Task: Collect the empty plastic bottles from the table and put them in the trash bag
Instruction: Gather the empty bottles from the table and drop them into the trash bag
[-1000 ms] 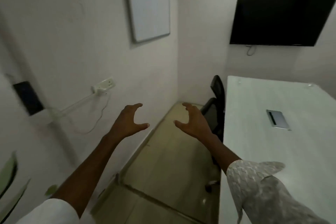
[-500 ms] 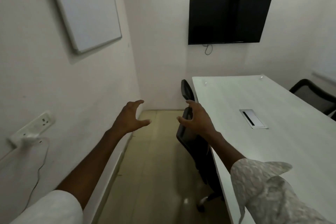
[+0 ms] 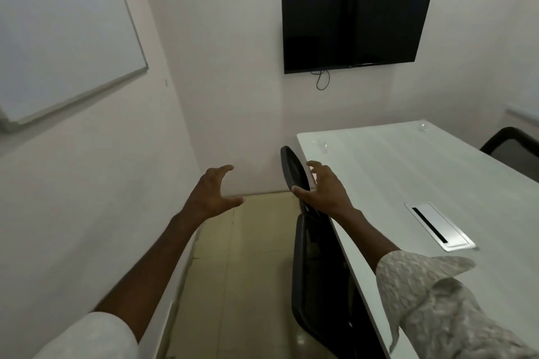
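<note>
Head view: you stand in a small white-walled room, with a whiteboard on the left wall and a dark wall screen on the far wall, a cable dangling beneath it. The white desk runs along the right side, with a metal cable hatch set into its top. A black chair is tucked against the desk's near-left edge; a second dark chair shows at the far right. Your left hand hangs over the floor, grip apart, fingers curled around nothing. Your right hand hovers at the black chair's back, grip likewise apart and holding nothing. No plastic bottle or trash bag shows in this view.
</note>
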